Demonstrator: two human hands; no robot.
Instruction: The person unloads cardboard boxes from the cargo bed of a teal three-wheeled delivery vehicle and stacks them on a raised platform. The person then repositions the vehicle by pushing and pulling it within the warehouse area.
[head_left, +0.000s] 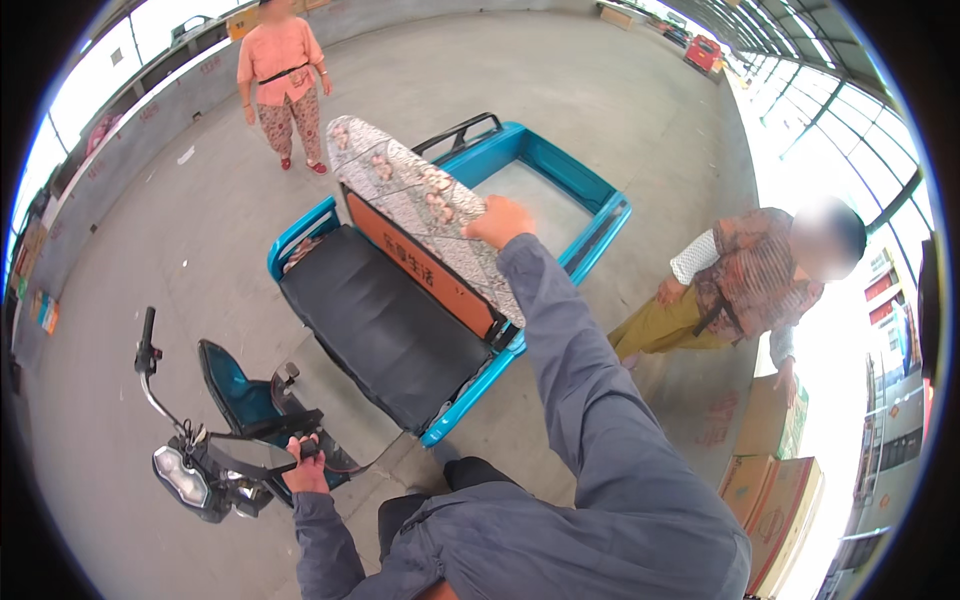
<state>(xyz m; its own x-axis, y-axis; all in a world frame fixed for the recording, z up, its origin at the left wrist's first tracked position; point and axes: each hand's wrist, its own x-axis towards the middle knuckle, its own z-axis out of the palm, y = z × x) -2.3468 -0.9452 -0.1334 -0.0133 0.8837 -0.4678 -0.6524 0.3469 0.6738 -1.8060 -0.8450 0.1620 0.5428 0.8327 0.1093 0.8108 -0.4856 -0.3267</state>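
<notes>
A blue electric cargo tricycle stands before me, its black padded bench seat (382, 322) facing the handlebar. At the near handlebar end, my left hand (306, 469) is closed around the handlebar grip (309, 448). My right arm reaches over the seat, and my right hand (504, 221) holds the upper edge of a flower-patterned panel (405, 180). The panel leans at a tilt behind the seat, above an orange backrest board (420, 266) that bears writing. Behind it lies the blue cargo bed (574, 180); the panel and my arm hide part of it.
One person (283, 75) stands beyond the tricycle at the upper left. Another person (750, 277) is at the right by a low concrete wall (739, 150), one hand near stacked cardboard boxes (780, 510). A red vehicle (703, 54) is parked far back.
</notes>
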